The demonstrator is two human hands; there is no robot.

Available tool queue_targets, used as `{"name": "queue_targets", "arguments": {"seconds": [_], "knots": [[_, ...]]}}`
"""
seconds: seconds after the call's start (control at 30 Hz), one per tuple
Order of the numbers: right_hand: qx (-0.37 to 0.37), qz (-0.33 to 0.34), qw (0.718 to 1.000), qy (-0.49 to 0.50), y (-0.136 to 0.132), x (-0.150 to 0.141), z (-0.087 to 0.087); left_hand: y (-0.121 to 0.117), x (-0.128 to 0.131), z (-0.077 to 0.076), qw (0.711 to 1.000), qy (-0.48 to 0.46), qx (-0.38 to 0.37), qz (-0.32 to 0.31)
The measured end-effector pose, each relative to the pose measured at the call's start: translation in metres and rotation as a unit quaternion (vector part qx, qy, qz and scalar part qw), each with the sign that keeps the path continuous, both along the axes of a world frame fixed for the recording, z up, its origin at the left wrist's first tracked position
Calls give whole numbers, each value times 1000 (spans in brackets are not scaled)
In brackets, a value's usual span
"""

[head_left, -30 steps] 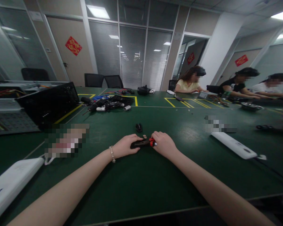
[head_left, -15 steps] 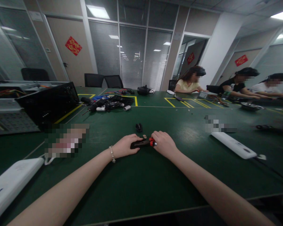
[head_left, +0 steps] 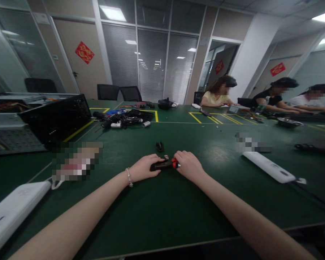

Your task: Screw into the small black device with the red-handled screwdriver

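Note:
My left hand (head_left: 144, 168), with a beaded bracelet at the wrist, is closed on the left end of a narrow black object (head_left: 162, 165). My right hand (head_left: 189, 166) closes around a red piece (head_left: 174, 163) with a silvery tip, at the right end of that black object. Whether the two are one tool I cannot tell, as my fingers cover part of them. Just beyond my hands lie a small bundled black cable (head_left: 159, 146) and a tiny pale scrap (head_left: 166, 157).
White power strips lie on the green table at left (head_left: 18, 202) and right (head_left: 268, 166). An open computer case (head_left: 56, 119) stands at far left, beside a heap of cables and tools (head_left: 124, 118). Several people sit along the right side, near a metal bowl (head_left: 289, 122).

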State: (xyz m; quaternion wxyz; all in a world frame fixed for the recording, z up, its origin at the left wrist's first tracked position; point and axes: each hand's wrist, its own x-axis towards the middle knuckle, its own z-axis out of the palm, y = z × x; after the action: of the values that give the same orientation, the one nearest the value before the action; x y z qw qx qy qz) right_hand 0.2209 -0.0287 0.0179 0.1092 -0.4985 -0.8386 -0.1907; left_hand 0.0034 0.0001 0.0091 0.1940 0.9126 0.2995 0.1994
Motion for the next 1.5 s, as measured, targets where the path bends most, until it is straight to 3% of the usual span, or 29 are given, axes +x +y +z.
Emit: {"name": "queue_targets", "arguments": {"seconds": [0.57,0.83,1.2,1.5], "knots": [[-17,-8,1000,15,1,-1,-2,-1,0,1,1000,6,-6,6],[8,2,1000,-14,0,0,-1,-1,0,1,1000,0,-3,4],[-27,-6,999,44,1,0,-3,-2,-1,3,1000,8,2,7],[-5,6,1000,24,1,1,-1,-2,0,2,1000,5,-3,5]]}}
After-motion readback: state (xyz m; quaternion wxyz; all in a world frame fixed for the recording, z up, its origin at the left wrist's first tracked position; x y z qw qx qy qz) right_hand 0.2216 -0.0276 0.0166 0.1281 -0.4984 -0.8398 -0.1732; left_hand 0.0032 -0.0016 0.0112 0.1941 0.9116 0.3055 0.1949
